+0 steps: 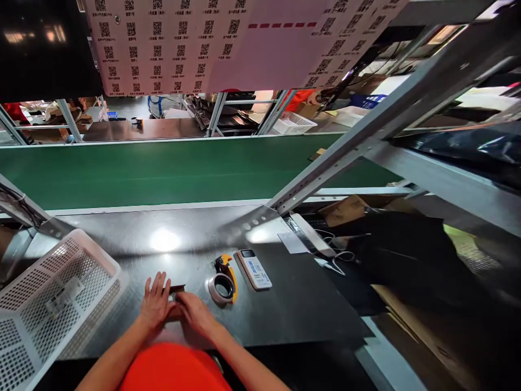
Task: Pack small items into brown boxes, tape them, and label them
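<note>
Right now both hands, the left hand (156, 304) and right hand (194, 310), pinch a small dark strip (177, 288) flat on the worktop (285, 304), and it might slip toward the tape roll (222, 287) if they push unevenly.

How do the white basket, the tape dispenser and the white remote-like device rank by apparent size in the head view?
1. white basket, clearly largest, though nearest the camera.
2. tape dispenser and white device: they look alike, so no ranking.
</note>
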{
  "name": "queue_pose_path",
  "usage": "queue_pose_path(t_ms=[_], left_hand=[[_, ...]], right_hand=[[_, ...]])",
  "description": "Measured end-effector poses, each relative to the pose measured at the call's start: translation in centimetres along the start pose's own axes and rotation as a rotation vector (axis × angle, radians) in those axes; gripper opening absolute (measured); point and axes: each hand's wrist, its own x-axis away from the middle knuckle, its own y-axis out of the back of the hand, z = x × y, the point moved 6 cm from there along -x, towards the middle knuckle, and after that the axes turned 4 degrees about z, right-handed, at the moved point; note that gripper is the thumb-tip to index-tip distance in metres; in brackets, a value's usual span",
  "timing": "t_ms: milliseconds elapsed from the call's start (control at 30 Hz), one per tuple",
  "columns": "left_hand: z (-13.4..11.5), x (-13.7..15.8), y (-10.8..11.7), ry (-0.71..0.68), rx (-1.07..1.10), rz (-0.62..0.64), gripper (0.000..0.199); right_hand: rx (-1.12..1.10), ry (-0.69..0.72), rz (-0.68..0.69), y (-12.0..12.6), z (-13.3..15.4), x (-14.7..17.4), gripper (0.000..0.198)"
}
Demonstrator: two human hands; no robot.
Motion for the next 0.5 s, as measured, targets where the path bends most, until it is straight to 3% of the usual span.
queue_pose_path(t_ms=[67,200,367,500], left_hand=[[0.5,0.1,-0.6,0.07,-0.048,-0.033,0.06],[0.1,2.1,-2.4,-0.035,-0.009,0.046,0.055],[1.2,4.2,-2.9,-0.003,-0.009,0.017,0.06],[1.7,4.0,-2.6,-0.083,0.037,-0.063,0.048]], right_hand=[[-0.004,-0.066,-0.079,-0.4,0.0,0.3,0.043],[0.133,-0.107,-0.248,-1.0,0.2,1.0,0.067],[0.27,0.209,0.006,-3.4,0.1,-0.1,0.085],[0.327,0.245,-0.045,-4.6,-1.1,-0.4,0.079]])
